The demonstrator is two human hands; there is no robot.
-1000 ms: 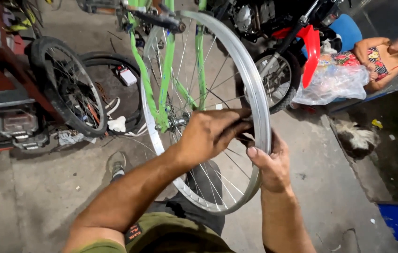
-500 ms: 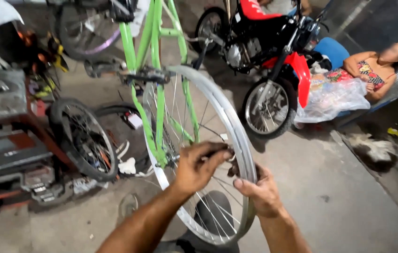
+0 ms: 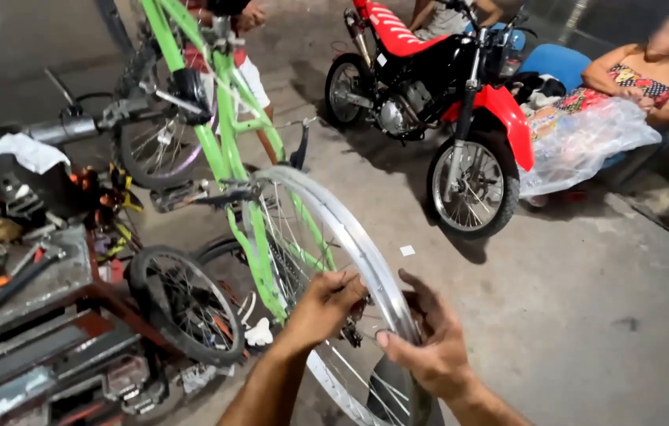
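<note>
A bare silver bicycle wheel rim (image 3: 333,217) with thin spokes stands upright in front of me, set in the fork of an upturned bright green bicycle frame (image 3: 220,130). My left hand (image 3: 325,304) is closed on the rim from the left side, fingers wrapped over its edge near the spokes. My right hand (image 3: 427,341) is against the rim's right side, thumb pressed to the metal and fingers spread apart. Both forearms come up from the bottom of the view.
A red and black motorbike (image 3: 445,95) stands behind on the concrete floor. A seated person (image 3: 638,75) and a clear plastic bag (image 3: 587,142) are at the far right. A small tyred wheel (image 3: 184,304) leans by a tool-covered workbench (image 3: 19,268) on the left.
My view has tilted upward, so more of the motorbike and green frame shows. Both hands stay on the rim and now sit lower in the picture, the right hand's fingers more spread.
</note>
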